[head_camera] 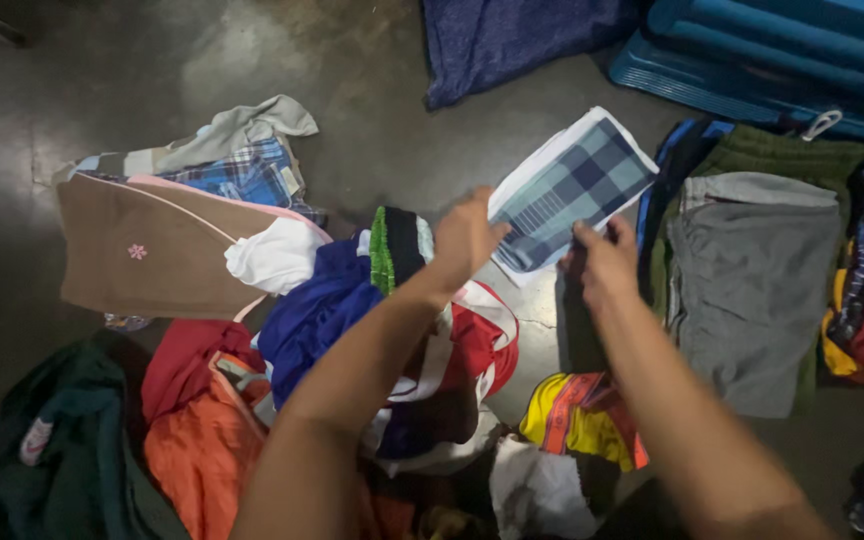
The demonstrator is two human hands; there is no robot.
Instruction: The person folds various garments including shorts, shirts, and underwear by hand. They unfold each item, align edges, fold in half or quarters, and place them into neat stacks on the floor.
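Clothes [352, 330] lie heaped across the dark floor [152, 60], with a grey garment [752, 290] at the right. Between both hands lies a blue plaid folded cloth [574, 192]: left hand [467, 238] and right hand [604, 262] pinch its near edge, fingers curled.

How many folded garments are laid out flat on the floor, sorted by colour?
Brown with pink trim: 1
Blue plaid, at both hands: 1
Grey: 1
Total: 3
The loose heap in the middle is too tangled to count.
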